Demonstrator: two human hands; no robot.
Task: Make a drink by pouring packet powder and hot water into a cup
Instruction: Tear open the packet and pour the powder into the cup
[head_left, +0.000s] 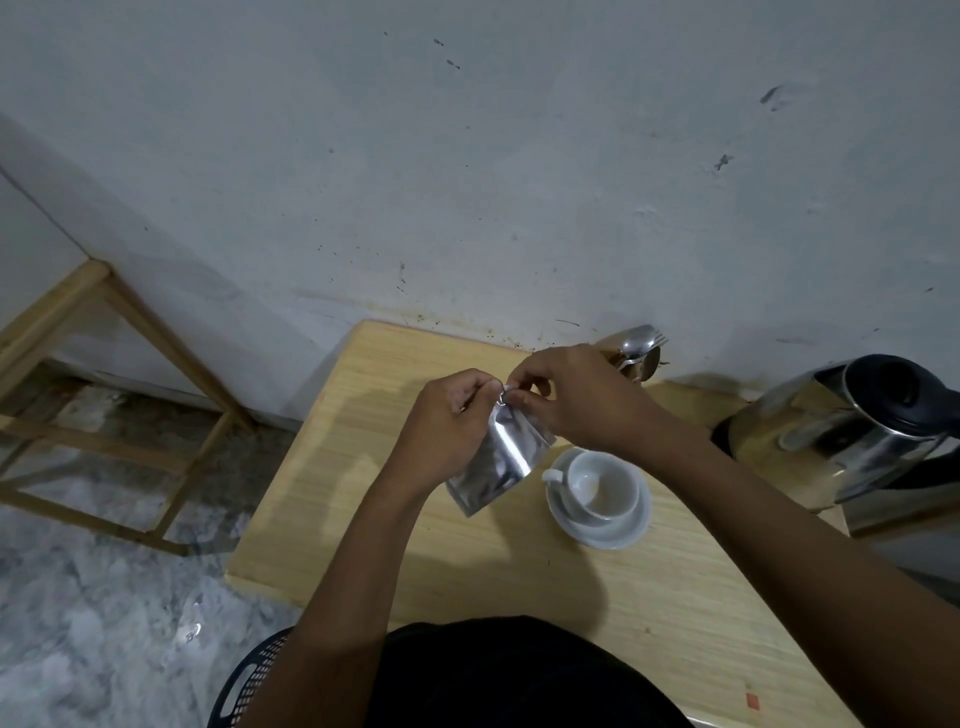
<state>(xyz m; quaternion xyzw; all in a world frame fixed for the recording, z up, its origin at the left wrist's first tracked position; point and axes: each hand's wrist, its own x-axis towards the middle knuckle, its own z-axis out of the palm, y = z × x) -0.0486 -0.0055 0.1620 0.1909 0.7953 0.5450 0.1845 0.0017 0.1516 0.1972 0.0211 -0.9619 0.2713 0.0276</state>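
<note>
Left hand (447, 415) and right hand (576, 395) both pinched shut on top edge of silver packet (496, 457), held above desk (374, 467) centre, white cup (605, 486) on saucer (618, 535) just right, kettle (841, 431) at right edge, bare desk toward left edge.

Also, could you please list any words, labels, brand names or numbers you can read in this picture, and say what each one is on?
No text can be read anywhere in this view.
Silver packet, pinched at its top by the left hand and right hand: plain foil, no print visible.
Kettle: no legible marking.
Cup and saucer: plain white.
</note>
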